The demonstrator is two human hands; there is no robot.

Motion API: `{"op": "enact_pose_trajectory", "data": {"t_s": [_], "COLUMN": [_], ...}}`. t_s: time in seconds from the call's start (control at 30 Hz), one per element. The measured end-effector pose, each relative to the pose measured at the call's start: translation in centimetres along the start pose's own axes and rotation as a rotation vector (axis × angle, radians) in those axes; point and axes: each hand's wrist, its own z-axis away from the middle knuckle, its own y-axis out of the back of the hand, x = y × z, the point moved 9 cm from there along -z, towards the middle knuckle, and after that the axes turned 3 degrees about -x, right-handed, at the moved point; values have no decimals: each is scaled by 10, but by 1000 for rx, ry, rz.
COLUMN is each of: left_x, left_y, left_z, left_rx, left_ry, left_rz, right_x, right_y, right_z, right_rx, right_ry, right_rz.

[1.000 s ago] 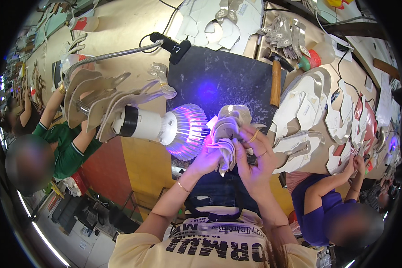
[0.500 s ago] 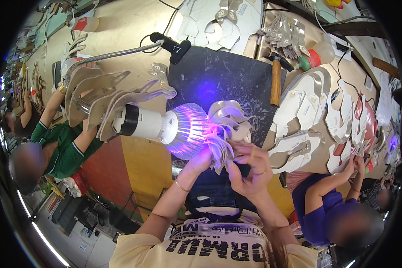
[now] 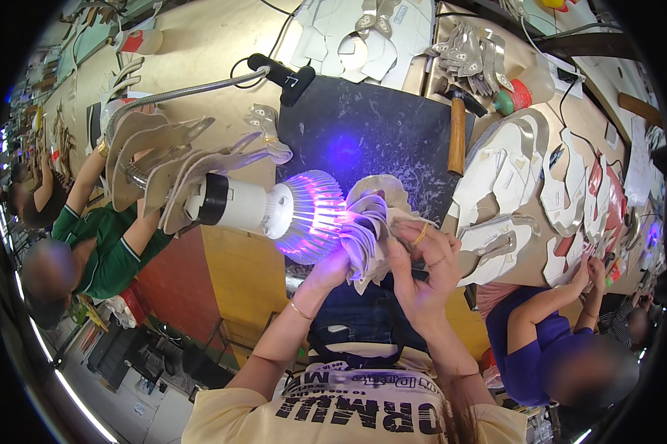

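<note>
A bunch of beige shoe upper pieces [image 3: 365, 231], layered and curled, is held up in front of me at the near edge of a black mat [image 3: 415, 140]. Their lower left side sits in my left hand [image 3: 330, 268], whose fingertips are hidden behind the layers. My right hand [image 3: 427, 266], with a ring on one finger, pinches the right edge of the bunch between thumb and fingers. Just left of the pieces, a lit lamp [image 3: 311, 218] with a ribbed clear head throws violet light on them.
A flexible metal lamp arm [image 3: 185, 95] runs to a black clamp [image 3: 287, 78]. Beige pieces [image 3: 189, 166] stand at left. A hammer [image 3: 458, 137] lies at the mat's right edge, near white shoe uppers [image 3: 500, 174]. Co-workers sit at left, in green [image 3: 108, 255], and right, in purple [image 3: 533, 333].
My right hand has shifted a little to the right, drawing the edge of the pieces with it, so the layers spread wider. My left hand stays nearly in place.
</note>
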Motion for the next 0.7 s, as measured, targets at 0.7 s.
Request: {"op": "enact_pose_trajectory", "data": {"t_s": [0.7], "left_x": [16], "left_y": [-18], "left_z": [-17], "left_rx": [-87], "left_ry": [40], "left_rz": [56], "right_x": [24], "right_y": [-6], "right_z": [-2], "right_rx": [21], "right_ry": [-182], "right_rz": [-621]}}
